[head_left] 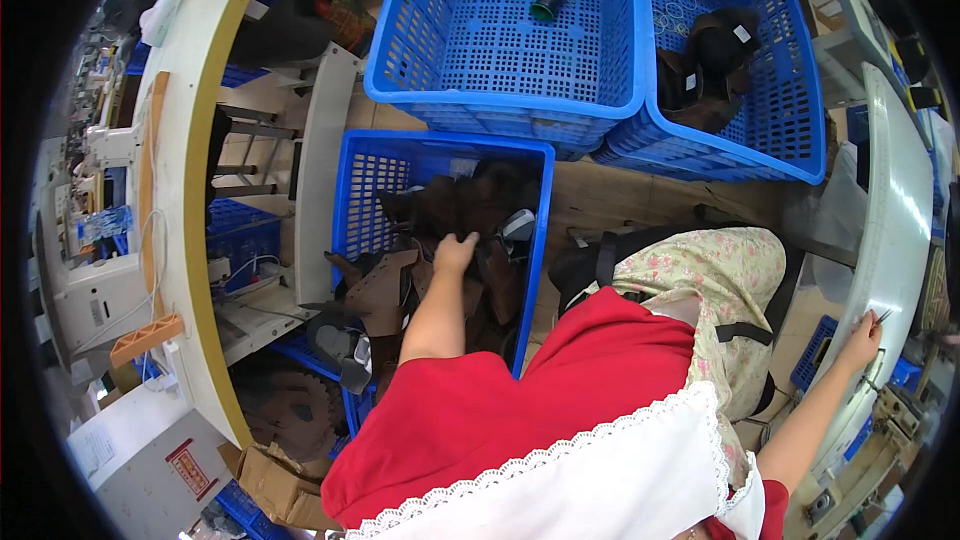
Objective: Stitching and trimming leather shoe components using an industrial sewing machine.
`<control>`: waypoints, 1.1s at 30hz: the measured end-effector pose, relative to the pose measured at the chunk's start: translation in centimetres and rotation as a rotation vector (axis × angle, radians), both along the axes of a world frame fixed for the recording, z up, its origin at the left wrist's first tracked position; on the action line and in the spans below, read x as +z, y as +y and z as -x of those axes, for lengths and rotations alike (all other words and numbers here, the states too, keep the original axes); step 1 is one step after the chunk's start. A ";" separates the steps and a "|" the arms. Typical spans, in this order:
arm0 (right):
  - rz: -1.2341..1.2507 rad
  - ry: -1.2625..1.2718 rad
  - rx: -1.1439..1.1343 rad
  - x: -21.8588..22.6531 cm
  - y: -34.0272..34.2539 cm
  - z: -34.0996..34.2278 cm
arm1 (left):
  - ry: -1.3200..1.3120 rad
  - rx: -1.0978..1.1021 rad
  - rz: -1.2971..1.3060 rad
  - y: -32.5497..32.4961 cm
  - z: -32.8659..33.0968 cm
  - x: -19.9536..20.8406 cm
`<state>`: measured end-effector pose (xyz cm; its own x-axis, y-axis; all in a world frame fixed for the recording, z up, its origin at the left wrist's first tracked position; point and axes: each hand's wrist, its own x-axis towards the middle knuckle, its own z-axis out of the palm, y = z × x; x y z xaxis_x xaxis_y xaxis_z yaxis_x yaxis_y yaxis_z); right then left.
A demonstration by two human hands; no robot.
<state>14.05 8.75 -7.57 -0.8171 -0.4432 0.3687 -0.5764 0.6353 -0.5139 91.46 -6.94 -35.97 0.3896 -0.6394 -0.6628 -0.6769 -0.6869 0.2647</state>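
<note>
My left hand [457, 252] reaches down into a blue plastic crate [547, 240] at the middle left. Its fingers are bent against a dark brown leather piece [465, 208] in the pile. Lighter brown cut leather pieces [382, 292] lie beside that forearm, and a grey-white piece [518, 226] is at the crate's right side. Far to the right, my right hand [860, 342] rests at the edge of a white tabletop [893, 230]. Its fingers are closed on a small dark pointed tool, whose exact kind I cannot make out.
Beyond stands a blue crate [505, 105] holding a dark thread spool [549, 2]. Another crate [740, 155] to its right holds dark brown pieces [712, 65]. A yellow-edged table [190, 240] runs along the left, with a cardboard box [275, 485] near its lower end.
</note>
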 end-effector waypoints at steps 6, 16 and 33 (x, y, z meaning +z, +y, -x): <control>0.158 -0.253 0.003 -0.6 0.2 -3.0 | -0.054 -0.589 -0.275 -1.1 2.0 0.9; 0.279 -0.255 0.072 3.0 -2.8 -9.0 | 0.762 -0.226 0.421 -11.5 -5.3 25.7; 0.257 0.056 -0.605 5.1 24.3 -26.1 | 1.045 -2.444 1.606 -6.7 41.9 45.3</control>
<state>40.18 33.10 -2.50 -0.8707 0.1964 0.4509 -0.1864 0.7167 -0.6720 49.51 -13.65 9.38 -0.5241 0.6863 0.5044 0.7527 0.6503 -0.1026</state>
